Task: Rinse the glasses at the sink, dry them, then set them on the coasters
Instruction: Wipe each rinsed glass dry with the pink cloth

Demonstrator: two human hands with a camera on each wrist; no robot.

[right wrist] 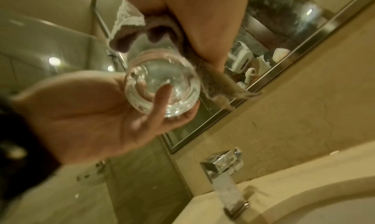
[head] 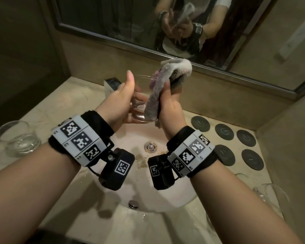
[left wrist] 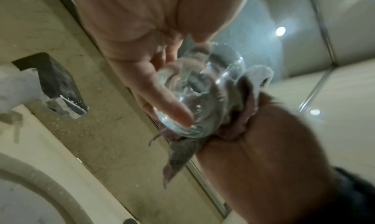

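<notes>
L hand cups glass steady over sink so R hand, gripping cloth, dries it (drips fall in basin)

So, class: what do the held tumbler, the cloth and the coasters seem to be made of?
Tumbler: clear glass, fingers visible through it, glossy.
Cloth: soft woven fabric, grey, fuzzy, frayed edge.
Coasters: dark, matte discs, perhaps rubber or leather; unclear.

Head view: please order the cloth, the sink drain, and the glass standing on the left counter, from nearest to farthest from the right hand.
1. cloth: gripped in the right hand itself, above the basin.
2. sink drain: below the hand, in the basin.
3. glass on the left counter: far left, beyond the left wrist.
</notes>
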